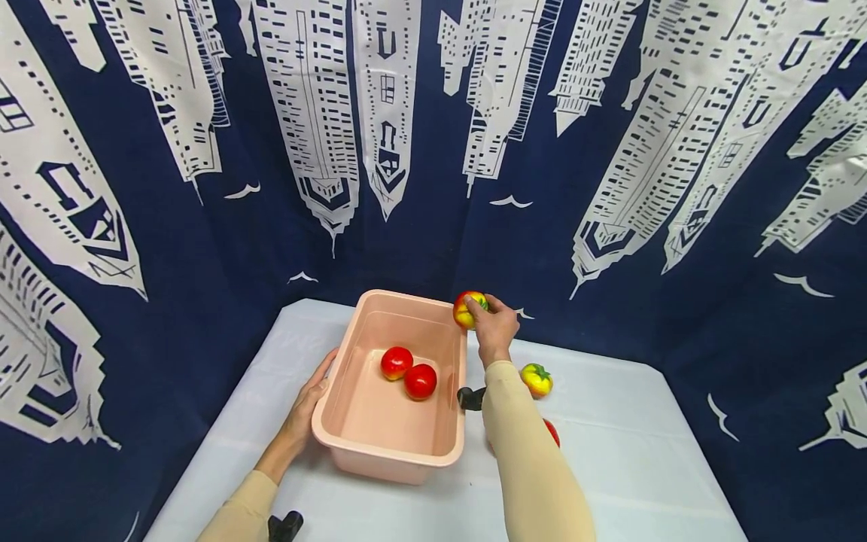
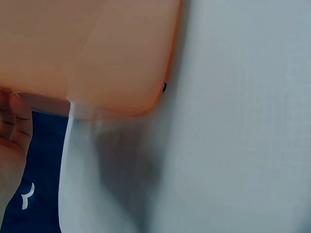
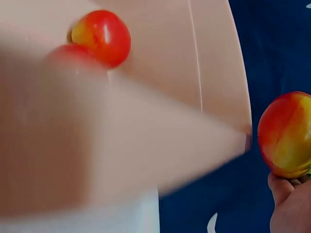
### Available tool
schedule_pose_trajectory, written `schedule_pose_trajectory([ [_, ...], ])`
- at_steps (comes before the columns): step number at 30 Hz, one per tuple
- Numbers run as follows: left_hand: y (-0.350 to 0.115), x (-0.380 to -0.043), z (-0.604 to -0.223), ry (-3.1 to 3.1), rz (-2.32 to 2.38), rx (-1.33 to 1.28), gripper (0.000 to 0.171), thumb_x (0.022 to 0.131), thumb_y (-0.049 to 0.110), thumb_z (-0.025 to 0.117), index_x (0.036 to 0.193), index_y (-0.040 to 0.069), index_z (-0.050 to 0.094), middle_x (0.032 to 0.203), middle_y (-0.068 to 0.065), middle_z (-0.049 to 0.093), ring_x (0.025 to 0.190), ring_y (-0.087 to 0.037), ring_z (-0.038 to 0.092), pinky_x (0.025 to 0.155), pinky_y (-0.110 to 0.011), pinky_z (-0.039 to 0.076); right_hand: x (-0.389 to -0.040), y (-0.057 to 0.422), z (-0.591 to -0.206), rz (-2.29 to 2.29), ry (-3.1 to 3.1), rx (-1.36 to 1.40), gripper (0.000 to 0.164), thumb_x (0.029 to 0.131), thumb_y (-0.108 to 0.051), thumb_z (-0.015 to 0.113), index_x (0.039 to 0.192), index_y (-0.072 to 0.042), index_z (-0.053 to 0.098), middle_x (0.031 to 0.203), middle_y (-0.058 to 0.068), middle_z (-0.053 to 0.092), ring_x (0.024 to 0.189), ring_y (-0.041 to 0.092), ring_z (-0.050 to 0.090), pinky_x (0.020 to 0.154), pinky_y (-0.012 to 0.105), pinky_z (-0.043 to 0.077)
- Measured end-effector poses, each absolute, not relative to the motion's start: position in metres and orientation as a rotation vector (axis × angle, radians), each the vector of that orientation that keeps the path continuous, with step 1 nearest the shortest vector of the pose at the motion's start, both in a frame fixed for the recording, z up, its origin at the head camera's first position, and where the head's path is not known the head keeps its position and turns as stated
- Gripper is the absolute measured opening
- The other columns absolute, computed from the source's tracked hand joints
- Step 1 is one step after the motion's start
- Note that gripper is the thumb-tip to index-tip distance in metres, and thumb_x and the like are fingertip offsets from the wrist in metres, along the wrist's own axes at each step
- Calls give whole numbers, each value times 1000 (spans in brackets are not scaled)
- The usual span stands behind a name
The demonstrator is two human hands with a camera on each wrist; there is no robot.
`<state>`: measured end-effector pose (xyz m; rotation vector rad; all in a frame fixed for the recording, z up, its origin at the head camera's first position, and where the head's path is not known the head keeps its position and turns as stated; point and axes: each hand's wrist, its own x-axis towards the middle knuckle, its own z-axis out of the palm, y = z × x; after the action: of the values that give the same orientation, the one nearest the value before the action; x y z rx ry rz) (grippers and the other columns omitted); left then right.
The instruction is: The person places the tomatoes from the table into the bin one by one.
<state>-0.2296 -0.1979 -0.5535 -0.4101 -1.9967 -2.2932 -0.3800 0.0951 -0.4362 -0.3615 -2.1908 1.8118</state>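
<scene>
A pink plastic tub [image 1: 389, 459] stands on the table with two red round fruits [image 1: 396, 363] inside, side by side; one shows a yellow patch in the right wrist view. My left hand [image 1: 301, 410] rests along the tub's left outer wall, fingers reaching forward under the rim. In the left wrist view its fingertips touch the tub's edge. My right hand [image 1: 497, 327] pinches a red-and-yellow fruit with a green leafy top [image 1: 467, 310] at the tub's far right corner, about rim height. The right wrist view shows that fruit just outside the tub's edge.
Right of the tub, a yellow fruit with a green leafy top [image 1: 537, 381] lies on the white tablecloth [image 1: 630, 452]. Nearer, a red fruit [image 1: 552, 430] is mostly hidden behind my right forearm. A dark blue curtain with white buildings [image 1: 420, 248] hangs behind the table.
</scene>
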Motion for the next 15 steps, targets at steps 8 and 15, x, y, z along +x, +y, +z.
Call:
schedule_pose_trajectory([
  [8, -199, -231, -553, -1960, -2297, -446, 57, 100, 24, 26, 156, 22, 19, 165, -3, 13, 141, 6, 24, 105, -9, 24, -377, 71, -434, 1797, -2219, -321, 55, 80, -33, 78, 127, -7, 65, 123, 16, 67, 107, 27, 65, 91, 36, 54],
  [15, -200, -229, -554, -1961, -2289, -466, 57, 100, 21, 25, 157, 20, 18, 165, -5, 12, 141, 6, 24, 106, -9, 24, -372, 46, -443, 1873, -2249, -302, 54, 81, -35, 78, 126, -8, 64, 122, 13, 66, 105, 26, 65, 91, 35, 54],
])
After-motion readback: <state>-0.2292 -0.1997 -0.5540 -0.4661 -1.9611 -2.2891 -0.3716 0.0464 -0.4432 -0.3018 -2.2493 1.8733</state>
